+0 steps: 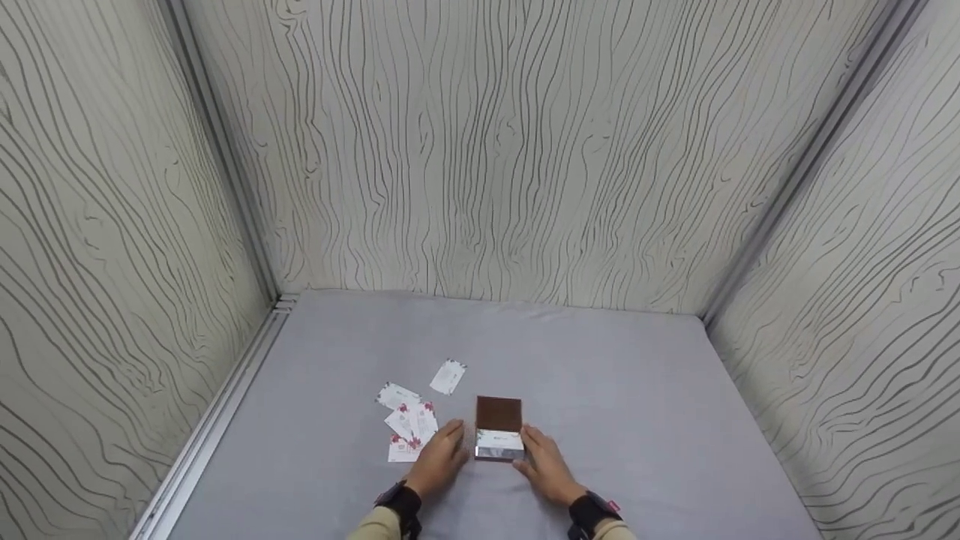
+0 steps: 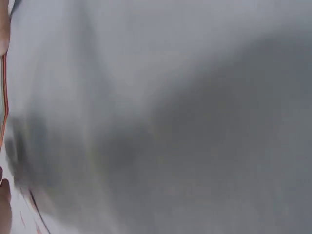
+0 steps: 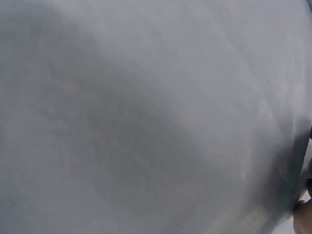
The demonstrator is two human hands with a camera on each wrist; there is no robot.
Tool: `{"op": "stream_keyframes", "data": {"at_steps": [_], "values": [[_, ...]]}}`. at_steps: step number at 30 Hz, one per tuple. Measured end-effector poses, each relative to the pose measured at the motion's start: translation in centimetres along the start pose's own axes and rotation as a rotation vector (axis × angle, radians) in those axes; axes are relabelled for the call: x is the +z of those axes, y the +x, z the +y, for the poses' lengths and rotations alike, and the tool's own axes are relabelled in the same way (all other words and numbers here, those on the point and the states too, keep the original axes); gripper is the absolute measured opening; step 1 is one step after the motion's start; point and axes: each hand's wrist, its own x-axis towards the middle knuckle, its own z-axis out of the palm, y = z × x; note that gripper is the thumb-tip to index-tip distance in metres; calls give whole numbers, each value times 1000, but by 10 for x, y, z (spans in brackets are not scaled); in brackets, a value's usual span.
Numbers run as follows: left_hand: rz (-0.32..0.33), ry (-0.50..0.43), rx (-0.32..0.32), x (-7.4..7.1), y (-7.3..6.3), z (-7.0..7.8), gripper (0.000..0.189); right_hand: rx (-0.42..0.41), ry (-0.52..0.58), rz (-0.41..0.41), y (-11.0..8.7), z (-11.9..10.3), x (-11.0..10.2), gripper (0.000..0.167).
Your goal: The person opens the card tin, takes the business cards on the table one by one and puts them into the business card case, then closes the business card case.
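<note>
A card case point(image 1: 499, 413) lies unfolded on the grey cloth. Its far half is brown, and its near half bears a white card point(image 1: 495, 439) above a shiny silver strip. My right hand point(image 1: 551, 469) holds the case's right edge, with the thumb at the near corner and a finger farther up. Just left of the case my left hand point(image 1: 437, 459) rests with relaxed fingers, beside several white cards with red flowers point(image 1: 424, 424). In the left wrist view, an orange-rimmed edge of the case point(image 2: 5, 92) shows at the far left.
A single white card point(image 1: 448, 376) lies apart, beyond the pile. Grey cloth point(image 1: 615, 375) covers the table. Wood-patterned panels point(image 1: 465, 150) rise at the back and both sides, and a metal rail point(image 1: 202, 427) runs along the left edge.
</note>
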Motion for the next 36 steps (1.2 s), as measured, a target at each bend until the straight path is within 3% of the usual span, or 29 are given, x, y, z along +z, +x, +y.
{"op": "stream_keyframes", "data": {"at_steps": [6,10,17,24,31,36], "values": [[234,164,50,-7,-3,-20,33,-17,-21,21,-3,1,-2,60],[299,242,-25,-8,-8,-27,39,-7,-3,1,-3,1,-2,61],[251,271,-184,-11,-11,-27,50,-12,-17,6,-2,0,-1,60],[199,399,-149,-15,-13,-28,47,-3,-27,-5,0,0,2,58],[247,452,-104,-13,-13,-27,36,3,-27,-5,-1,-1,0,58],[224,439,-159,-12,-14,-27,37,1,-19,-1,-1,-3,0,57]]}}
